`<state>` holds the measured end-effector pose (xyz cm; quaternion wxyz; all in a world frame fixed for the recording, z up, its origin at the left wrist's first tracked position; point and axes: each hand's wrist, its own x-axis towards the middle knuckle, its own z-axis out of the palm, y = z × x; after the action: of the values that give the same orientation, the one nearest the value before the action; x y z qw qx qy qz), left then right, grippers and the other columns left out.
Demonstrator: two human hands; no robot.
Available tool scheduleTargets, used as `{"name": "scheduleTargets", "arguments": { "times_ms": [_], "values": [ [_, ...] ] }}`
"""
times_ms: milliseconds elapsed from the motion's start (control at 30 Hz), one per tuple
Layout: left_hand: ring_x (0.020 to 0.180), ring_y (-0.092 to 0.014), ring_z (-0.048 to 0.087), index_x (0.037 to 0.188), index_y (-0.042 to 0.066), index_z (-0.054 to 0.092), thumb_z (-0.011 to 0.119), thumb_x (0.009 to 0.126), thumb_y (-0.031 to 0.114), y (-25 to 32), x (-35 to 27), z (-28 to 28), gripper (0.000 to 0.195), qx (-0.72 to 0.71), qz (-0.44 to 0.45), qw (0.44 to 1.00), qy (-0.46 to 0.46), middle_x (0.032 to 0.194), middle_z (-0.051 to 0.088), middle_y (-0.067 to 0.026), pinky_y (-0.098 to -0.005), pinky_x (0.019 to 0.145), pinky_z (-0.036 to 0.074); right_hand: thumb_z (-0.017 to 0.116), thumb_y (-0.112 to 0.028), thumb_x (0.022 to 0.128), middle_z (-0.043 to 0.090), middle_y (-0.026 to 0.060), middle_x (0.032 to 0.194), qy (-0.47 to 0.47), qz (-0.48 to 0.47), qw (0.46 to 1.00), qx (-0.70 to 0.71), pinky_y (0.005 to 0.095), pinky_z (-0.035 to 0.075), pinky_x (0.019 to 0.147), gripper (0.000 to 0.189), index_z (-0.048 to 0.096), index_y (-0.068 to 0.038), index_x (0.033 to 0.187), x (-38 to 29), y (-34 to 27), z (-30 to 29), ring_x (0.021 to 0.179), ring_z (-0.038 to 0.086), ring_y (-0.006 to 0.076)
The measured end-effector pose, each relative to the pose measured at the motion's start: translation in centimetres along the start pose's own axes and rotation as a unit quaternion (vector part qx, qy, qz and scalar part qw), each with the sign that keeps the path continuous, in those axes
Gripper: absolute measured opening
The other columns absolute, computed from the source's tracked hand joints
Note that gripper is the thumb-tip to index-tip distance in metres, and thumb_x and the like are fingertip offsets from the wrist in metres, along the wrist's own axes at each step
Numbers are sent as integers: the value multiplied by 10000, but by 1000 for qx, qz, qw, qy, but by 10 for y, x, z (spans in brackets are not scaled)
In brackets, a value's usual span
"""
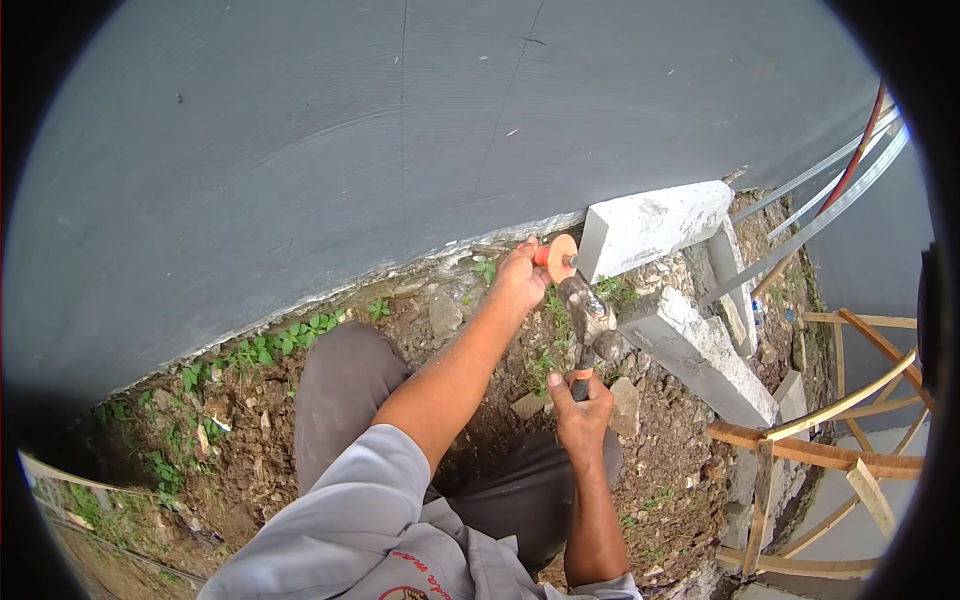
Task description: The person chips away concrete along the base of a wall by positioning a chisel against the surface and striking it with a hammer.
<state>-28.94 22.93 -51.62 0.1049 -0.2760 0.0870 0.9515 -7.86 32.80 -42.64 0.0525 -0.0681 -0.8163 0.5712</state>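
My left hand (519,276) grips a chisel with an orange round hand guard (562,259), low beside the foot of a grey wall (360,135). The chisel's steel striking end (571,262) points right; its tip is hard to make out behind my fingers. In my right hand (583,412) is the black handle of a hammer, its worn steel head (589,311) just below the guard. Whether hammer and chisel touch I cannot tell. Close to the right of both tools, a white-faced concrete block (652,221) leans near the wall.
More broken concrete slabs (705,360) lie to the right. Metal channels (810,217) and a red-brown hose (859,161) slant down at the far right, above a timber frame (817,454). Rubble-strewn soil (255,457) and green weeds (285,337) border the wall.
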Motion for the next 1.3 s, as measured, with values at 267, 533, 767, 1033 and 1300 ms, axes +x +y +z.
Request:
{"name": "scheduleTargets", "arguments": {
  "times_ms": [267,533,767,1033,1300],
  "values": [
    [795,-192,608,1018,40,522,515,972,141,-30,-35,-16,111,2,-18,1000,8,929,580,-62,-388,767,579,593,-106,921,498,30,603,63,-81,987,125,248,374,425,183,495,-24,789,0,-9,-21,472,438,85],
    [785,-184,613,964,72,523,573,947,169,-6,-27,-14,111,35,18,999,22,887,586,-44,-403,733,581,583,-125,928,502,44,600,61,-32,986,149,249,389,427,169,484,-21,838,-1,-31,-30,478,462,103],
    [826,-186,624,970,70,547,629,917,210,-7,-42,0,170,49,40,995,73,924,598,-39,-427,712,595,550,-109,942,490,75,659,99,-242,945,198,283,407,455,174,458,-25,821,14,-72,-54,534,455,122],
    [808,-178,619,998,38,574,627,916,177,8,-44,14,170,8,48,991,124,933,606,-46,-391,738,588,414,-240,1013,326,35,605,186,-385,867,257,289,398,523,349,331,-76,717,33,-116,-51,533,363,134],
    [790,-172,616,992,24,576,649,900,168,4,-16,9,186,-13,58,993,104,930,608,-52,-359,688,590,663,-121,866,462,-8,521,-54,213,970,102,261,342,372,247,472,-61,721,49,-29,12,397,401,89]
  ]
}}
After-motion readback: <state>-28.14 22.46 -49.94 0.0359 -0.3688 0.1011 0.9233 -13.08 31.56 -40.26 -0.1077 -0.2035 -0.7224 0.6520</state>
